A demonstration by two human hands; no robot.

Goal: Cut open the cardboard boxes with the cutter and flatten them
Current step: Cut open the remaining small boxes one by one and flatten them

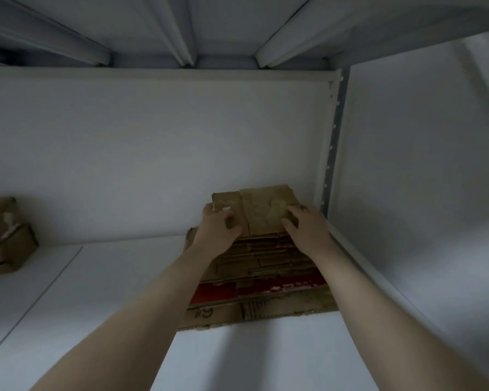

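Note:
A stack of flattened cardboard boxes (266,277) lies on a white shelf, pushed toward the right wall; some layers show red print. On top sits a flattened brown box (259,211). My left hand (216,228) grips its left edge, fingers curled over the cardboard. My right hand (305,228) rests on its right side with the fingers bent down onto it. Both forearms reach in from below. No cutter is visible.
Two unflattened brown boxes (6,238) stand stacked at the far left of the shelf (96,292). A white back panel, a right side wall (421,179) with a perforated upright, and the underside of the shelf above enclose the space.

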